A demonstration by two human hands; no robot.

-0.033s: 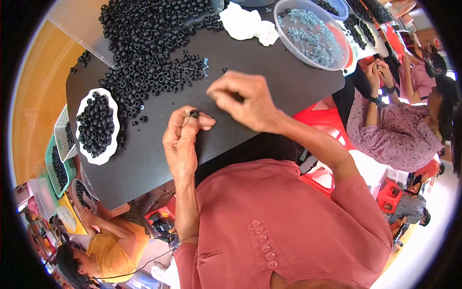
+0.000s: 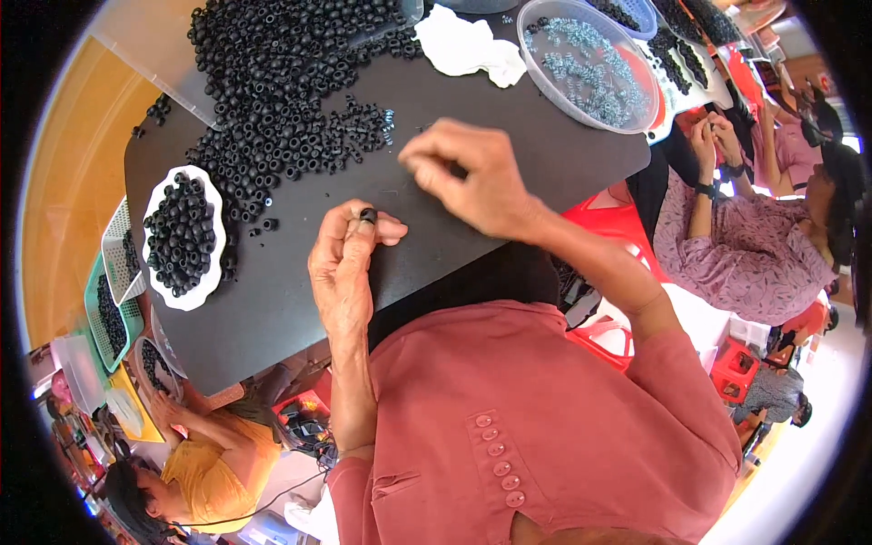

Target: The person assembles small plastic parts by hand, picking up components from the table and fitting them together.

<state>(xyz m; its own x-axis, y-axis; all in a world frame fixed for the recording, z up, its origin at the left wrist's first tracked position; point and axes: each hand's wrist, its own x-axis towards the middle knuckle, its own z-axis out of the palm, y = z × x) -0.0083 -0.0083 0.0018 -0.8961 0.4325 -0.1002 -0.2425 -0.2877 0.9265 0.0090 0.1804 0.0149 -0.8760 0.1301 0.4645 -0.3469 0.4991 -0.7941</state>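
Between the thumb and fingers of my left hand [image 2: 341, 263] is a small black hollow bead-like part [image 2: 368, 216], its open end facing up. My right hand [image 2: 477, 177] hovers up and to the right of it, over the dark table [image 2: 545, 163]. Its thumb and forefinger are pinched together, and whatever lies between them is too small to make out. Left of both hands spreads a heap of black bead-like parts [image 2: 272, 100], with smaller black pieces and a few metal springs [image 2: 389, 127] at its right edge.
A scalloped white dish [image 2: 214, 263] of black parts stands at the left. Far right sits a clear round tub [image 2: 618, 125] of springs, beside a crumpled white cloth [image 2: 465, 45]. Co-workers sit at lower left and right; a red stool [image 2: 609, 222] is by my right arm.
My right hand has moved slightly up and to the right, away from my left hand. The left hand keeps its hold on the black part, almost still.
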